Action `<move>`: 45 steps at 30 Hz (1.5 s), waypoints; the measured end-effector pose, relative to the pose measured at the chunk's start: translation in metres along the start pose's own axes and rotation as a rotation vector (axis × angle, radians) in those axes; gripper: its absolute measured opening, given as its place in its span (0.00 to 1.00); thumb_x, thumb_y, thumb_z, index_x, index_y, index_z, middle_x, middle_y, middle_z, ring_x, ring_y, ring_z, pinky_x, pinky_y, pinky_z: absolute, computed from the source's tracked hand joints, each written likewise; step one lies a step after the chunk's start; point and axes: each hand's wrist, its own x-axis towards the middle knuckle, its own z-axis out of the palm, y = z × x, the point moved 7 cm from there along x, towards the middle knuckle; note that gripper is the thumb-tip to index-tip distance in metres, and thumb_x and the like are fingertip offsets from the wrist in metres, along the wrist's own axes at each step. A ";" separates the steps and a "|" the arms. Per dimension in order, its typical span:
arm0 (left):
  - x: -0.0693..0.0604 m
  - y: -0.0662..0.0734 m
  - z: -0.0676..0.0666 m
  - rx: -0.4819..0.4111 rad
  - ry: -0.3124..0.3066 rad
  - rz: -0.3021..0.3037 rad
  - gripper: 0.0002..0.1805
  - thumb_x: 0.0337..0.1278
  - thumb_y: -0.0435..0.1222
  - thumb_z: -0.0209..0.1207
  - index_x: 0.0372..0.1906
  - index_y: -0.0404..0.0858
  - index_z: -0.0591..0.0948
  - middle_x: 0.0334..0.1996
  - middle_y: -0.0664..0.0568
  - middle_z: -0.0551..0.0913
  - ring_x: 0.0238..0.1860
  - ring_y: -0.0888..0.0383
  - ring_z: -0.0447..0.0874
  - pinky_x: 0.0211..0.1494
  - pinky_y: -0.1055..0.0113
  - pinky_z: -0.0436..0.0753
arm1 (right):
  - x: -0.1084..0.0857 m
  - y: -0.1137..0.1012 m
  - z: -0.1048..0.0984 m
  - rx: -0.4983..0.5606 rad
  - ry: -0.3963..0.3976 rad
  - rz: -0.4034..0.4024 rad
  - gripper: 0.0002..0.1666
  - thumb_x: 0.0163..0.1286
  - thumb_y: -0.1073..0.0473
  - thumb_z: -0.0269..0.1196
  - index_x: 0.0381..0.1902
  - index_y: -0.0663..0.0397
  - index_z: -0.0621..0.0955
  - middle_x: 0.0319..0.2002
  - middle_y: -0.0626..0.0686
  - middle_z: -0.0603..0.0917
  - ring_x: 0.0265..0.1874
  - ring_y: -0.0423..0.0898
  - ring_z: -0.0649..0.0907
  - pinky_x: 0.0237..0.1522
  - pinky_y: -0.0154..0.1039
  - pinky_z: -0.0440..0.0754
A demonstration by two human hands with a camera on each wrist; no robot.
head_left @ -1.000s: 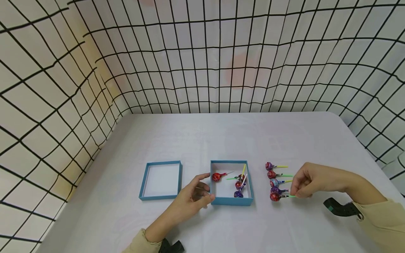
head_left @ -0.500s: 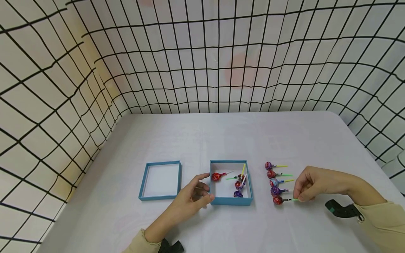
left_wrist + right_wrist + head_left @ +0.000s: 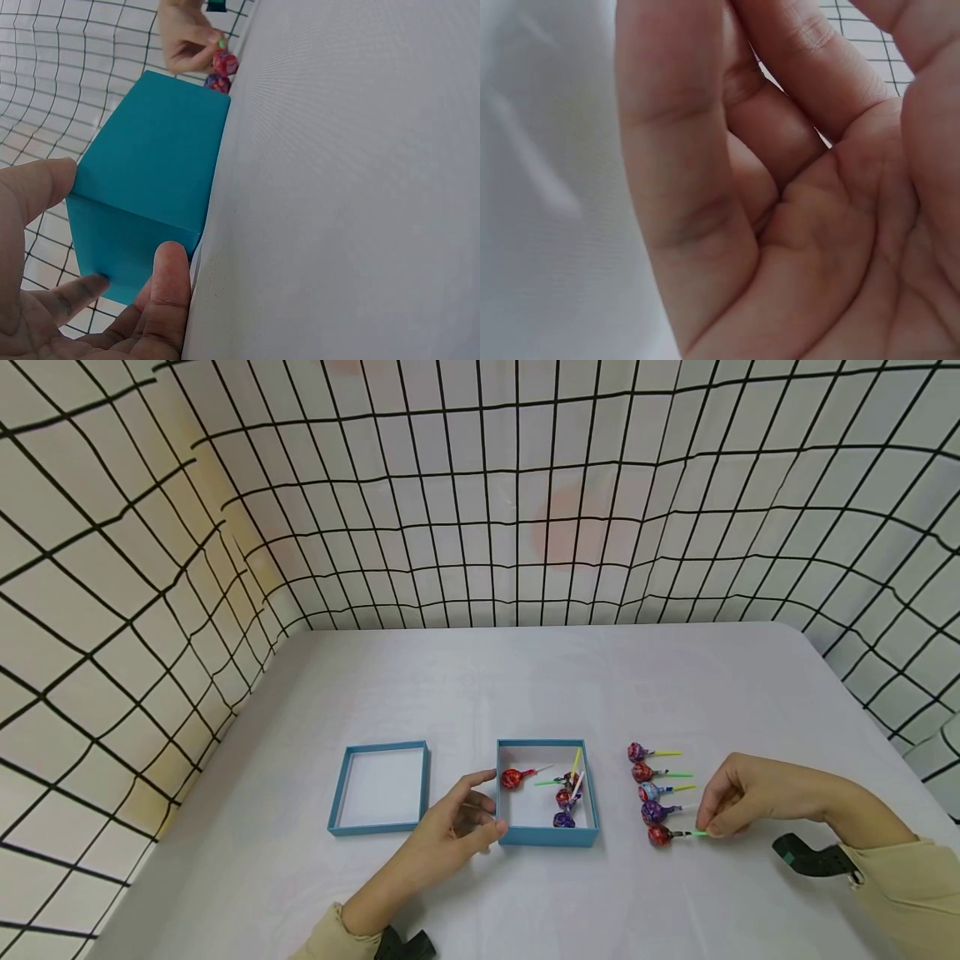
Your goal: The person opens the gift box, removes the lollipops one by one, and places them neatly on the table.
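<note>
In the head view my right hand (image 3: 765, 797) pinches the green stick of the nearest red lollipop (image 3: 660, 835), which lies on the table. Above it, several more wrapped lollipops (image 3: 654, 812) form a column, sticks pointing right. My left hand (image 3: 453, 831) rests its fingertips against the left side of a blue box (image 3: 551, 837). Inside that box are a red lollipop (image 3: 512, 779) at the left and a small pile of lollipops (image 3: 565, 819) at the right. The left wrist view has the left fingers touching the blue box (image 3: 154, 150). Curled fingers (image 3: 679, 150) fill the right wrist view, hiding the lollipop.
A shallow blue-rimmed lid (image 3: 380, 787), white inside, lies left of the box. White cloth covers the table (image 3: 480, 685). A black wire grid (image 3: 517, 518) stands behind and along both sides.
My right hand has shifted slightly right and toward me, and the nearest red lollipop has moved with it, a little away from the purple one. My left hand stays at the box.
</note>
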 end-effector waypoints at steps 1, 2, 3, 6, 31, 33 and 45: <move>0.000 0.000 0.000 0.000 0.000 -0.001 0.36 0.76 0.39 0.65 0.82 0.44 0.65 0.58 0.37 0.79 0.50 0.53 0.83 0.47 0.70 0.88 | 0.000 0.001 0.000 -0.002 0.004 0.004 0.06 0.70 0.69 0.68 0.41 0.65 0.91 0.32 0.46 0.92 0.26 0.32 0.81 0.29 0.31 0.82; 0.000 0.000 0.000 -0.001 -0.001 -0.002 0.36 0.76 0.39 0.65 0.82 0.44 0.65 0.59 0.37 0.79 0.50 0.53 0.83 0.47 0.70 0.88 | 0.000 0.002 0.000 -0.004 0.007 0.008 0.06 0.70 0.69 0.68 0.41 0.64 0.91 0.32 0.46 0.92 0.27 0.32 0.81 0.29 0.31 0.82; 0.000 0.000 0.000 -0.002 -0.002 -0.003 0.36 0.76 0.40 0.65 0.82 0.44 0.65 0.59 0.37 0.79 0.50 0.53 0.83 0.47 0.70 0.88 | 0.000 0.003 -0.001 -0.006 0.010 0.010 0.07 0.70 0.69 0.68 0.41 0.64 0.91 0.32 0.47 0.92 0.27 0.32 0.81 0.29 0.31 0.82; 0.000 -0.001 0.000 -0.007 -0.005 -0.005 0.36 0.76 0.40 0.65 0.82 0.44 0.65 0.59 0.37 0.79 0.51 0.53 0.83 0.47 0.70 0.88 | 0.000 0.005 -0.001 -0.015 0.021 0.017 0.07 0.70 0.68 0.69 0.41 0.64 0.92 0.33 0.47 0.93 0.28 0.33 0.82 0.30 0.31 0.84; 0.000 0.000 0.000 -0.010 -0.005 0.008 0.37 0.76 0.38 0.65 0.82 0.42 0.64 0.58 0.36 0.78 0.50 0.53 0.82 0.47 0.70 0.89 | 0.000 0.016 0.000 -0.021 0.067 0.045 0.07 0.70 0.66 0.70 0.42 0.63 0.92 0.36 0.51 0.94 0.31 0.33 0.85 0.33 0.31 0.86; 0.000 0.000 0.000 -0.010 -0.005 0.007 0.37 0.76 0.38 0.65 0.82 0.42 0.64 0.58 0.36 0.78 0.50 0.53 0.82 0.47 0.70 0.89 | -0.001 0.016 0.000 -0.022 0.069 0.044 0.06 0.71 0.66 0.70 0.42 0.63 0.92 0.35 0.50 0.94 0.31 0.33 0.85 0.33 0.31 0.86; -0.001 0.000 0.000 -0.017 -0.001 -0.004 0.37 0.76 0.39 0.65 0.82 0.43 0.65 0.58 0.36 0.78 0.50 0.53 0.82 0.47 0.70 0.89 | -0.003 0.017 -0.002 -0.040 0.086 0.063 0.06 0.71 0.64 0.71 0.42 0.61 0.92 0.35 0.48 0.93 0.31 0.33 0.85 0.33 0.31 0.86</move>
